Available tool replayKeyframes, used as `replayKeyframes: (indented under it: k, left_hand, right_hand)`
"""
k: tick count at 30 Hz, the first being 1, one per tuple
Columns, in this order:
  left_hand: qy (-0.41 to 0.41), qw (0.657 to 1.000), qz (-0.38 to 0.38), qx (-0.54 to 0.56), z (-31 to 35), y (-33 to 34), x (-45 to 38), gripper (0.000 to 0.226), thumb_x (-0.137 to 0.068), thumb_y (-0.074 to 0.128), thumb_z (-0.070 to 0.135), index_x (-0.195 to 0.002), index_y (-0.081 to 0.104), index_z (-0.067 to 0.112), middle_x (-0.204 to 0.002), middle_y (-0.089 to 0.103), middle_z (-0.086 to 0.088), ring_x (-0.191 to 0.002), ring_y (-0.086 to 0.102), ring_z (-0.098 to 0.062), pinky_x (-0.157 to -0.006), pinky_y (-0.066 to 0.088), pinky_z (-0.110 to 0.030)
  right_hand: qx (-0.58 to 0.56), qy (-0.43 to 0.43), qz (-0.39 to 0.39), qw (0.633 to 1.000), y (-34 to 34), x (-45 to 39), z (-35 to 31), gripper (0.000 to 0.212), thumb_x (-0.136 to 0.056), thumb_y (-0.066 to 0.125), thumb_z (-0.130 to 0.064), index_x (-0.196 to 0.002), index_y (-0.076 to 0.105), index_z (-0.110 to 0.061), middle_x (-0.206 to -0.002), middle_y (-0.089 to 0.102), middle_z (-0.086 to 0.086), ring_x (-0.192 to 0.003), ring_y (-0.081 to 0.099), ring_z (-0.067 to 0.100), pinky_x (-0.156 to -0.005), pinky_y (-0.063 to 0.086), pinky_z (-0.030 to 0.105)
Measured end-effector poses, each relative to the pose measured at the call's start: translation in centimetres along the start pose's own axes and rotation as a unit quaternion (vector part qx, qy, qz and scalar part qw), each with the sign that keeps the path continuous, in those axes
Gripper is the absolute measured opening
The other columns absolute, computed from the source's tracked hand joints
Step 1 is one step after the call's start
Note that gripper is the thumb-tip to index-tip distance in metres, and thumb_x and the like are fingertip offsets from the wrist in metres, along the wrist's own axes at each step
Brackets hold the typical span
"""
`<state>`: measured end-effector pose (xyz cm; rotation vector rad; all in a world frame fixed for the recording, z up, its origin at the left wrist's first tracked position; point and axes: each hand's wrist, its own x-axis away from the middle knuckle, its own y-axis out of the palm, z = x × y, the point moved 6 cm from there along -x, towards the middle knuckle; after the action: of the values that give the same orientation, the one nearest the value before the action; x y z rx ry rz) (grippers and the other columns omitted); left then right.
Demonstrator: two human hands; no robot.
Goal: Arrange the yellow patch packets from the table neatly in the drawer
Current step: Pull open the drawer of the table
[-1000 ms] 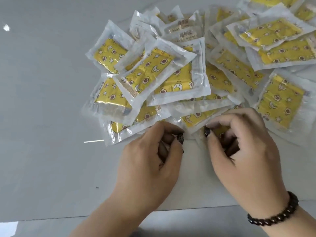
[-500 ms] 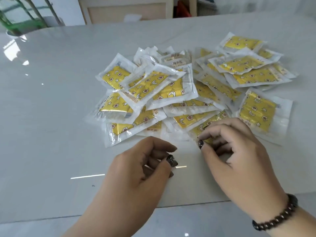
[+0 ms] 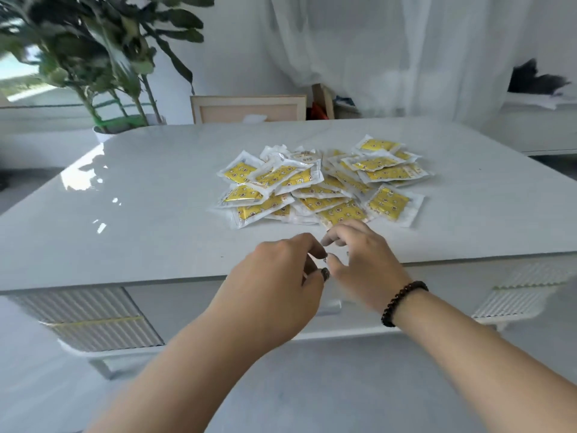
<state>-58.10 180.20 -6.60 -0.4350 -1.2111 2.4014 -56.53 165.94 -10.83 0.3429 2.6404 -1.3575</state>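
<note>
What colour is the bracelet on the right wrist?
The bracelet is dark beads, brown to black, seen in the head view.

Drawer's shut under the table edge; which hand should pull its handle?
Probably the right hand: it hangs almost directly above the drawer handle, empty, fingers loosely curled. The left hand is just beside it, also empty, so the margin is small.

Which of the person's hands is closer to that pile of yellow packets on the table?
The right hand. Its fingers reach almost to the near edge of the pile of yellow packets. The left hand sits beside it, a little farther back toward the table's front edge.
</note>
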Motion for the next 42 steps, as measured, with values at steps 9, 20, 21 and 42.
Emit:
replayKeyframes:
  k: [9,20,21,42]
  left_hand:
    - [0.014,0.996,0.053,-0.073,1.2,-2.1,5.7,0.026,-0.090,0.054,0.030,-0.116,0.058,0.026,-0.099,0.065,0.012,-0.095,0.060,-0.013,-0.083,0.052,-0.035]
    - [-0.044,0.989,-0.018,-0.139,-3.2,-1.0,10.3,0.034,-0.090,0.056,0.041,-0.120,0.055,0.024,-0.113,0.062,0.005,-0.104,0.057,-0.019,-0.091,0.050,-0.036]
    - [-0.051,0.988,-0.026,-0.144,-3.6,-0.9,10.4,0.036,-0.090,0.056,0.040,-0.122,0.055,0.023,-0.116,0.061,0.004,-0.106,0.057,-0.020,-0.092,0.050,-0.037]
    - [-0.067,0.967,-0.091,-0.228,-4.8,4.1,9.5,0.045,-0.093,0.054,0.036,-0.131,0.043,0.014,-0.130,0.052,-0.006,-0.112,0.054,-0.026,-0.089,0.049,-0.038]
  right_hand:
    - [0.100,-0.005,0.066,0.993,4.2,5.1,-0.5,0.015,-0.085,0.052,-0.009,-0.098,0.051,-0.015,-0.112,0.036,-0.004,-0.064,0.045,0.019,-0.057,0.034,0.026]
    - [0.134,0.119,-0.250,0.952,13.1,7.7,4.5,0.023,-0.080,0.066,-0.024,-0.101,0.058,-0.023,-0.157,0.004,-0.011,-0.122,0.050,0.018,-0.094,0.046,0.029]
    - [0.133,0.123,-0.248,0.952,12.9,7.9,4.3,0.017,-0.078,0.067,-0.024,-0.092,0.057,-0.024,-0.157,0.003,-0.012,-0.121,0.051,0.017,-0.094,0.047,0.028]
    - [0.213,-0.031,-0.055,0.975,3.2,13.4,-2.1,0.042,-0.088,0.052,-0.011,-0.128,0.047,-0.020,-0.120,0.044,0.002,-0.093,0.054,0.025,-0.071,0.048,0.034]
